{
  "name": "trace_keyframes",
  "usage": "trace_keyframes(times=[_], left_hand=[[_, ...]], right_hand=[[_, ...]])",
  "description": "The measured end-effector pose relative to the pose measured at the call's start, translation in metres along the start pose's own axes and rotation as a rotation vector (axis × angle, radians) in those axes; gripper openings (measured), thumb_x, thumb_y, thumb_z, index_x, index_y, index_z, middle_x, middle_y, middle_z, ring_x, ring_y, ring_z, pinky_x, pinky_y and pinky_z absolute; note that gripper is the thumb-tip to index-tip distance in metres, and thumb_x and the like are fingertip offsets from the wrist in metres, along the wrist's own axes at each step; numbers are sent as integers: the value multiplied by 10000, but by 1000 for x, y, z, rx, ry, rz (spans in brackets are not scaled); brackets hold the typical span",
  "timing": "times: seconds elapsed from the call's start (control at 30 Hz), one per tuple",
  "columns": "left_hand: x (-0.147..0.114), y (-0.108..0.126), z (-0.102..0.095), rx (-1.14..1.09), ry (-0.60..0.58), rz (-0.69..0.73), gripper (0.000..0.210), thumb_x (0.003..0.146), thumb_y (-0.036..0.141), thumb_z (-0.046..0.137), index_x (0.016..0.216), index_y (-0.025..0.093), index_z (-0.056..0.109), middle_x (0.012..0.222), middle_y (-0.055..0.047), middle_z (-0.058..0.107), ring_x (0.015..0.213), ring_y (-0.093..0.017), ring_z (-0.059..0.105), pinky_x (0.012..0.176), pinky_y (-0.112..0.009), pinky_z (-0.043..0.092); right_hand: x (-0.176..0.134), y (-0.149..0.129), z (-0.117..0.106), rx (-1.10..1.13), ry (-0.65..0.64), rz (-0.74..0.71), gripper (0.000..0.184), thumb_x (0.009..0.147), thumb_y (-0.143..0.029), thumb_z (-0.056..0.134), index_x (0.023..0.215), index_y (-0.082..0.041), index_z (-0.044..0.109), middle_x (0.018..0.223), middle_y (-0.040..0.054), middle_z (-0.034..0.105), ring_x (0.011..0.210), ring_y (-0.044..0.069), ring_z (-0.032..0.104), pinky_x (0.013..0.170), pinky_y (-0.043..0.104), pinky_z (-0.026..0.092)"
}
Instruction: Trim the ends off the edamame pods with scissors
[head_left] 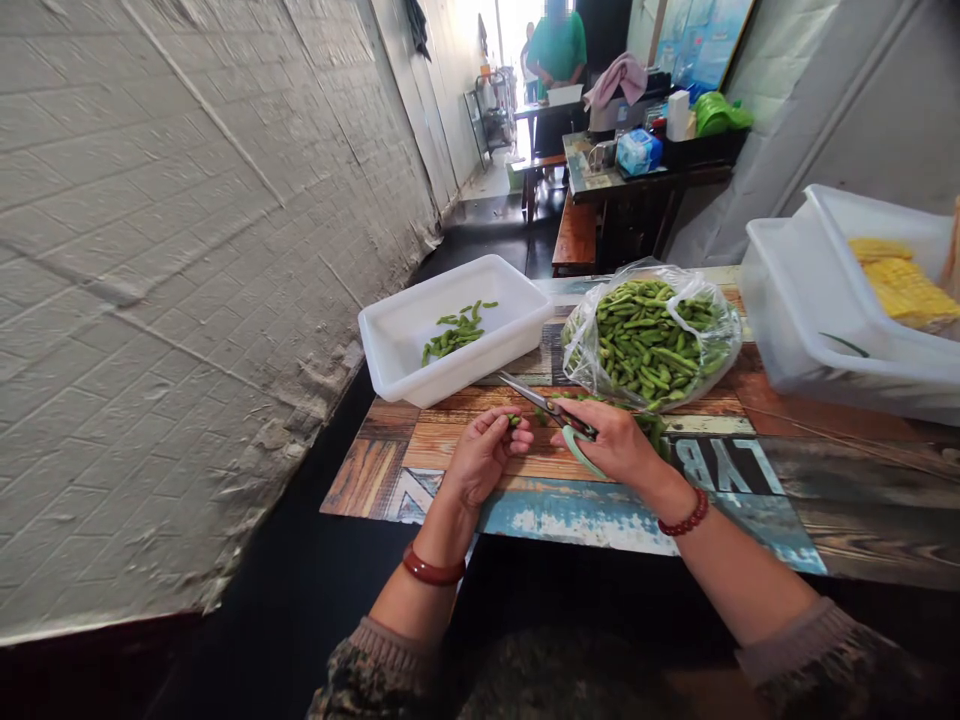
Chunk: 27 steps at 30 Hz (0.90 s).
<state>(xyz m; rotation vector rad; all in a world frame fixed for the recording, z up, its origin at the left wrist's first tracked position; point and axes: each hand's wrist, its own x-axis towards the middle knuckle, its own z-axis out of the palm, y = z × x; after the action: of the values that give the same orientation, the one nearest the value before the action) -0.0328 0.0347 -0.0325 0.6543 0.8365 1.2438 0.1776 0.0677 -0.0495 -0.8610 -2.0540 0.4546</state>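
Observation:
Between the thumb and fingers of my left hand is a green edamame pod, mostly covered by the fingers. My right hand grips a pair of scissors with pale green handles, the blades pointing up and left toward the tub. Behind my left hand stands a white plastic tub with a small heap of pods in it. A clear plastic bag, full of edamame pods, sits open behind my right hand. A few loose pods lie on the table beside that hand.
Stacked white tubs stand at the right, one holding yellow corn. A rough white wall runs along the left. Farther back are a cluttered table, a bench and a person in green.

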Motion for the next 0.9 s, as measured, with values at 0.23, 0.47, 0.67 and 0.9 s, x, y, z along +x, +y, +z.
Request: trace_keyframes(times=[0.23,0.47,0.67,0.9], left_hand=[[1,-1,1,52,65,31,327,692,306,831,909,110,685,675,-25,680,440,-18,470,381,-112,307],[1,-1,0,18,44,40,291,675,238,830,829,133,606,787,-49,702,594,-74,604,484,-142,420],[1,-2,-1,-6,23,14,313,720,253,780,963,145,616,744,-19,670,528,-68,559,445,-151,376],[0,-3,0,43,38,13,312,664,247,841,880,115,661,730,-23,669,538,-50,556,438,-127,374]], right_hand=[[-1,3,2,9,-7,-1,381,853,-315,697,1213,-201,646,1028,77,734,880,203,697,832,321,563],[-3,8,4,8,-8,22,418,833,-340,715,1230,-233,642,1044,72,736,947,231,699,858,358,575],[-3,6,3,10,-15,22,386,852,-320,689,1219,-210,642,1058,83,732,918,218,698,834,340,571],[-3,4,3,-14,-23,22,391,854,-337,692,1220,-213,638,1016,78,733,879,214,694,810,335,569]])
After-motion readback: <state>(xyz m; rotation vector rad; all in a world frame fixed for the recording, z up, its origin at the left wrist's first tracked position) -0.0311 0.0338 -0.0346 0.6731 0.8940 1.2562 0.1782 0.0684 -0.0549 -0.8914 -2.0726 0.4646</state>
